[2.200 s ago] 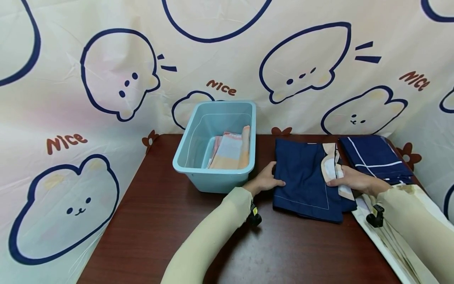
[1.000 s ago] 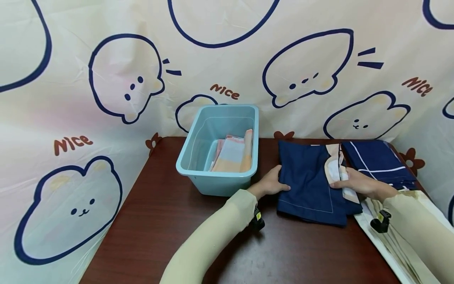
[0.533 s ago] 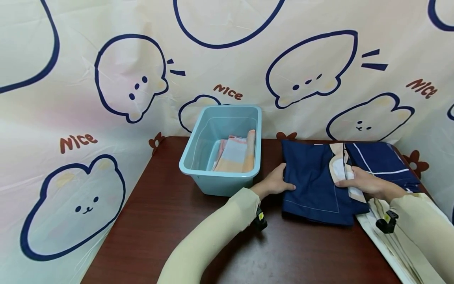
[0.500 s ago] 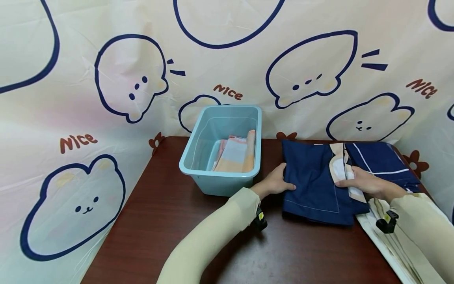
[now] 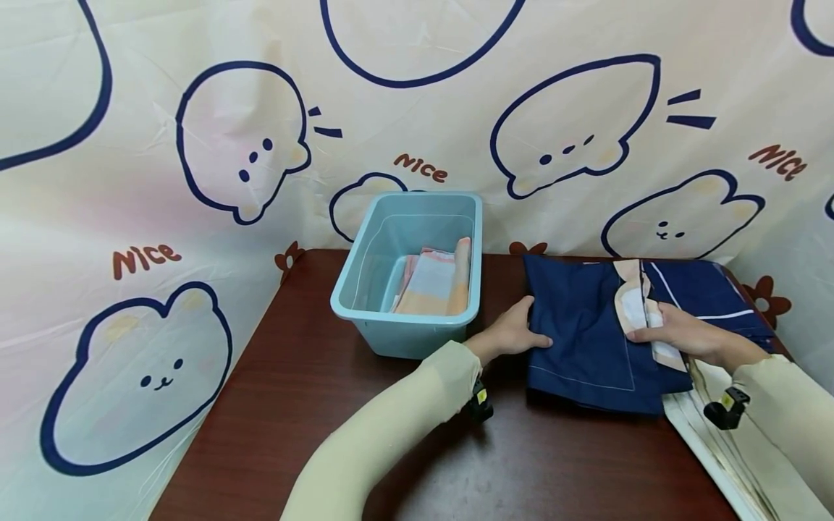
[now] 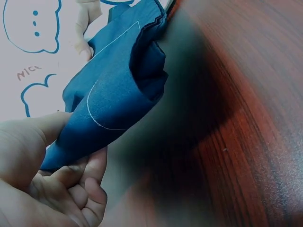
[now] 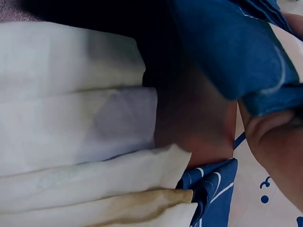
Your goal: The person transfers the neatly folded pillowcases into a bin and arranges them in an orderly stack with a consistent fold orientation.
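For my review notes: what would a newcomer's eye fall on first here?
Probably the light-blue tub near the head view's middle, with pastel cloths inside. Next, the navy cloth to its right, held at opposite sides by the left hand and right hand. The cartoon-printed backdrop fills the view's upper part.

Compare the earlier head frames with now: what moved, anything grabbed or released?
Navy cloth shifted slightly right, along with the left hand and right hand; in the head view it covers more of the white-striped blue cloth's left edge. Nothing grabbed or released: both hands keep their hold. Unchanged: blue tub and the pastel cloth inside.
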Motion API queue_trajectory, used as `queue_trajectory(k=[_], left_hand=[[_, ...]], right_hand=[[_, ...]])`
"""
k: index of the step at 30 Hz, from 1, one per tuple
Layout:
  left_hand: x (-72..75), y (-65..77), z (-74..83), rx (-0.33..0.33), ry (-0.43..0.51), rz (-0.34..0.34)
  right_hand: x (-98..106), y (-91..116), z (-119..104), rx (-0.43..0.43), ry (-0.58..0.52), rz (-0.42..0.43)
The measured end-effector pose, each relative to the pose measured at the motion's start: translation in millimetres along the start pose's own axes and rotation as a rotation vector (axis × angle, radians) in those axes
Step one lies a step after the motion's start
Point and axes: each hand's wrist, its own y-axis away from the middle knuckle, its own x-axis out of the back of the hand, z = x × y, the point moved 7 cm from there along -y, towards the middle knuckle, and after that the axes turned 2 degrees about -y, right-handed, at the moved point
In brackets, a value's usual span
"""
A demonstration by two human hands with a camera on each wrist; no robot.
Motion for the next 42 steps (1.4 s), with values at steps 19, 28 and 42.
queue_trajectory(k=[19,28,42], left_hand=[[5.4,11.7,24.9,0.006,-0.079,0.026],[6.4,19.9,32.2,-0.009,-0.099,0.021],[15.2,31.8,38.9,-0.013,-0.092,0.034]], right_hand=[[15.5,14.1,-13.2,0.015,0.090,0.070],[14.1,13.1,-24.1,0.024,0.067,0.055],[14.7,18.0,-35.5,0.053,0.061,0.058]])
